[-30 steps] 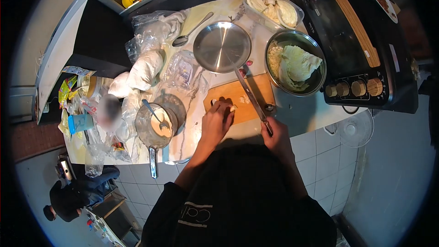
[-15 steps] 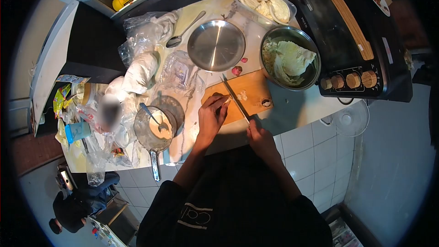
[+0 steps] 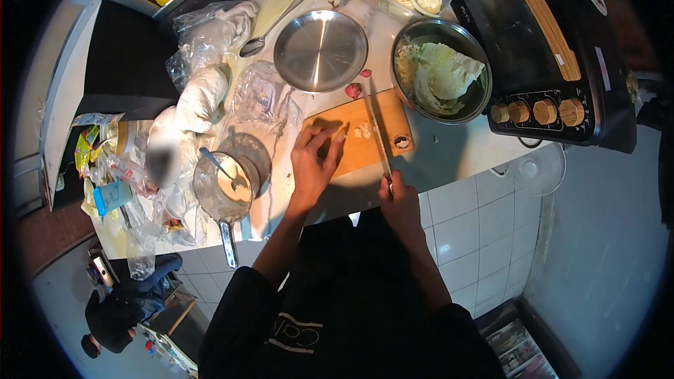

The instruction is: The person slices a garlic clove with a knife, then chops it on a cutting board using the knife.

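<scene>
My right hand [image 3: 400,200] grips the handle of a knife [image 3: 378,130], whose blade points away over the right part of an orange cutting board [image 3: 361,154]. At the board's left side is my left hand [image 3: 314,158], fingers curled, with a small pale piece [image 3: 342,133] at the fingertips. Small pale chopped bits [image 3: 362,130] lie between that hand and the blade. A dark round hole shows at the board's right corner. Just beyond the board sits a small red onion [image 3: 353,90].
A steel bowl with cabbage [image 3: 449,119] stands right of the board, a round steel plate [image 3: 321,49] behind it. Left are a saucepan [image 3: 210,200] and plastic bags [image 3: 203,98]. An oven [image 3: 562,63] stands right. Another person [image 3: 112,316] is at lower left.
The knife has swung upright and shifted right, away from my left fingers. My left hand has opened its curl slightly around the small piece. The whole view has shifted a little.
</scene>
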### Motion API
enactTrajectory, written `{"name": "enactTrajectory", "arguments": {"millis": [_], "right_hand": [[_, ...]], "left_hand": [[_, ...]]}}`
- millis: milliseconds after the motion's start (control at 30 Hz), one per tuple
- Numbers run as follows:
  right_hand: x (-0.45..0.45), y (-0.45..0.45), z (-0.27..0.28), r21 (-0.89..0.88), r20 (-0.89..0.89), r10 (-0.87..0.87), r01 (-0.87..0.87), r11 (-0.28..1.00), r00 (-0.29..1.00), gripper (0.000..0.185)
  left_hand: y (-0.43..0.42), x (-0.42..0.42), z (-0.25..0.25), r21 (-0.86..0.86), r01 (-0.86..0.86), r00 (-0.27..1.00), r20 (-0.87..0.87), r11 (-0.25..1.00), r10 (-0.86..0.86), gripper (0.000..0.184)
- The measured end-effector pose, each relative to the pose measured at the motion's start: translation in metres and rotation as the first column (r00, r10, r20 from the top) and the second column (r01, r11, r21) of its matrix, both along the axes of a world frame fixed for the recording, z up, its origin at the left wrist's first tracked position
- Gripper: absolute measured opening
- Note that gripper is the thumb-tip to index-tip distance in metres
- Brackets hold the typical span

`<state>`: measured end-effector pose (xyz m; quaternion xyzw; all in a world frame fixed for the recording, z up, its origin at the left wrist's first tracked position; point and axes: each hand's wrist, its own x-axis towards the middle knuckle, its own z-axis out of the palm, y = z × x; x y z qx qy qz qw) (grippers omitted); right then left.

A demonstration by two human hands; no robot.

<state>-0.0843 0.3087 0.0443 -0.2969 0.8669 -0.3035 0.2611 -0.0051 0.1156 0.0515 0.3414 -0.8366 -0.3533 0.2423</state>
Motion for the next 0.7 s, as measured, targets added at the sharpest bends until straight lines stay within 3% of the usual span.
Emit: {"name": "enactTrajectory", "arguments": {"millis": [67,167,200,267,333,400,467,700], "right_hand": [[-0.008,0.011,-0.016,-0.162,-0.005,-0.054,0.052,0.985,0.999,0.030],[-0.023,0.019,-0.015,-0.087,-0.041,-0.035,0.032,0.996,0.999,0.038],[-0.027,0.021,-0.013,-0.067,-0.098,-0.041,0.034,0.997,0.994,0.040],[-0.034,0.030,-0.010,-0.103,-0.074,0.003,-0.010,0.995,0.997,0.034],[-0.052,0.031,-0.004,-0.151,-0.065,0.058,-0.067,0.986,0.996,0.024],[-0.064,0.039,0.002,-0.082,-0.063,0.086,-0.091,0.992,0.994,0.024],[-0.078,0.040,0.003,-0.043,0.103,0.153,-0.149,0.988,0.983,0.023],[-0.098,0.050,0.001,-0.073,0.034,0.173,-0.170,0.983,0.984,0.024]], "left_hand": [[-0.009,-0.014,0.007,-0.118,-0.004,0.999,-0.032,0.993,0.000,0.018],[-0.024,-0.039,0.018,-0.002,0.312,0.946,0.093,0.950,-0.310,0.014],[-0.026,-0.046,0.016,-0.013,0.292,0.951,0.105,0.956,-0.289,0.014],[-0.028,-0.055,0.009,0.174,0.297,0.947,0.069,0.939,-0.313,0.012],[-0.031,-0.062,0.003,0.172,0.277,0.954,0.069,0.945,-0.292,0.012],[-0.025,-0.062,0.001,0.202,0.253,0.959,0.074,0.946,-0.273,0.012],[-0.023,-0.064,0.007,0.089,0.241,0.939,0.232,0.966,-0.255,0.012],[-0.017,-0.067,-0.006,-0.029,0.243,0.937,0.264,0.970,-0.227,0.017]]}}
